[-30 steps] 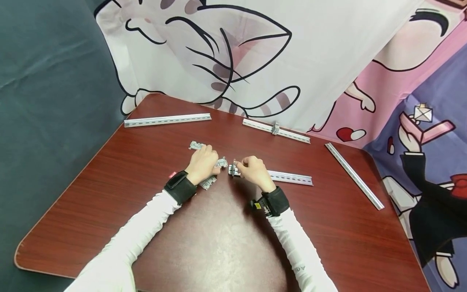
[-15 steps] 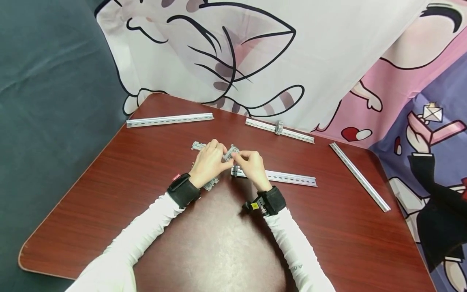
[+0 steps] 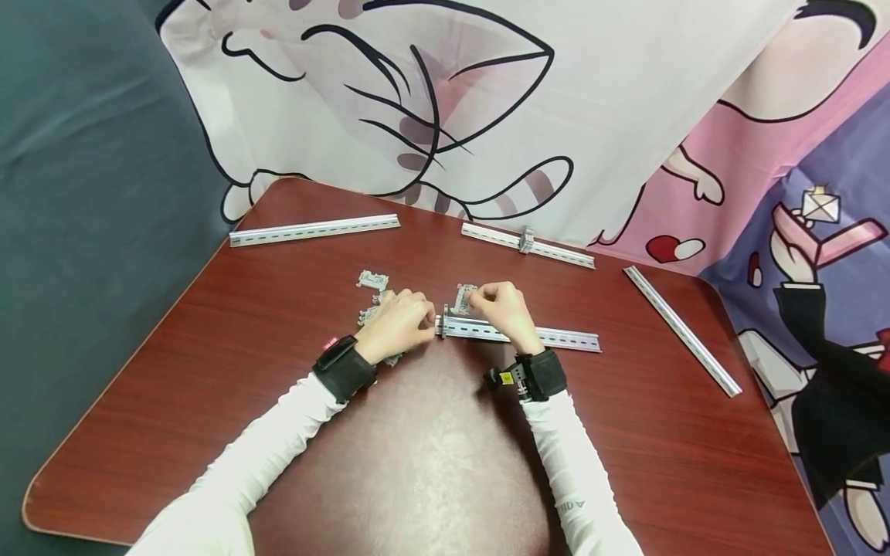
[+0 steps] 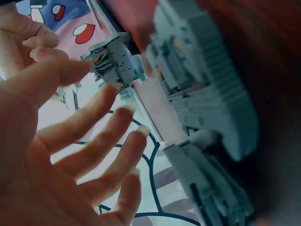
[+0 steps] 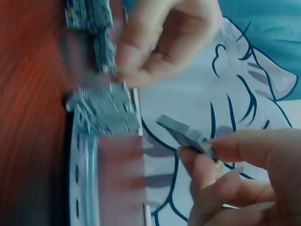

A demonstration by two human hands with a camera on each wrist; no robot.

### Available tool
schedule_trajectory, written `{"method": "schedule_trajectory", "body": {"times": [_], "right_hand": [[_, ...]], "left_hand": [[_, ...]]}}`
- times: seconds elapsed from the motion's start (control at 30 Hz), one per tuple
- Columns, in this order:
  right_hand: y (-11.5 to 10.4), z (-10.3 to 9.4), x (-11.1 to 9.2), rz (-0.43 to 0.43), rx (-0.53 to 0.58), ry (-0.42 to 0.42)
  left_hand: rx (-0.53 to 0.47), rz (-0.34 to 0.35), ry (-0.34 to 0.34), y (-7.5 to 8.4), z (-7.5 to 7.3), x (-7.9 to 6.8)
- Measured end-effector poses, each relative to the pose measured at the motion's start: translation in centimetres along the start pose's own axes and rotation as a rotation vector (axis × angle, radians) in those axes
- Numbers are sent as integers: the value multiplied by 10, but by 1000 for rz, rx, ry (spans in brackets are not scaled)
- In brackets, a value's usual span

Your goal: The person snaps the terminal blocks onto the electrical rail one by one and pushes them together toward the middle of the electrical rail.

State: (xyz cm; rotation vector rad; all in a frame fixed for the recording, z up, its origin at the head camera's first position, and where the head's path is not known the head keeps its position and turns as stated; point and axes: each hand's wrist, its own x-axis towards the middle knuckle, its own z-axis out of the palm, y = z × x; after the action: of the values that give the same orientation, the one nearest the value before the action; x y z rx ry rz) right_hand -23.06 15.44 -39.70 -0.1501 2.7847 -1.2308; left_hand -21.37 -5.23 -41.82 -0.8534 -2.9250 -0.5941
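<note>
My right hand (image 3: 505, 310) pinches a grey DIN-rail terminal block (image 3: 462, 299) between thumb and fingertips, raised above the metal DIN rail (image 3: 566, 340). The right wrist view shows this held block (image 5: 181, 133) tilted. Another terminal block (image 5: 107, 110) stands across the rail near its left end. My left hand (image 3: 396, 323) is beside that end, thumb and forefinger right by the standing block and the other fingers spread apart in the left wrist view. Several loose terminal blocks (image 3: 373, 279) lie on the table around and partly under the left hand.
A slotted rail (image 3: 314, 231) lies at the back left. Another rail (image 3: 483, 233) at the back carries a grey block (image 3: 526, 240), and a third (image 3: 683, 332) lies slanted at the right. Printed cloth (image 3: 626, 100) hangs behind the brown table (image 3: 174, 401).
The left hand brought a terminal block toward the right hand, which took it and moved right with it. The left hand has let go and come down beside the rail's left end.
</note>
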Motion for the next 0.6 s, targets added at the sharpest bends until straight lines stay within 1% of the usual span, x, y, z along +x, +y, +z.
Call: {"method": "schedule_trajectory", "body": {"times": [0.1, 0.27, 0.4, 0.6], "right_hand": [[3, -2, 0, -20, -91, -22], [0, 1, 1, -61, -247, -40], [-2, 8, 0, -64, -308, -57], [-2, 13, 0, -45, -356, -64]], "left_hand": [[4, 32, -60, 1, 3, -1], [8, 79, -93, 4, 3, -1], [15, 100, -112, 5, 3, -2], [7, 99, -151, 6, 5, -2]]}}
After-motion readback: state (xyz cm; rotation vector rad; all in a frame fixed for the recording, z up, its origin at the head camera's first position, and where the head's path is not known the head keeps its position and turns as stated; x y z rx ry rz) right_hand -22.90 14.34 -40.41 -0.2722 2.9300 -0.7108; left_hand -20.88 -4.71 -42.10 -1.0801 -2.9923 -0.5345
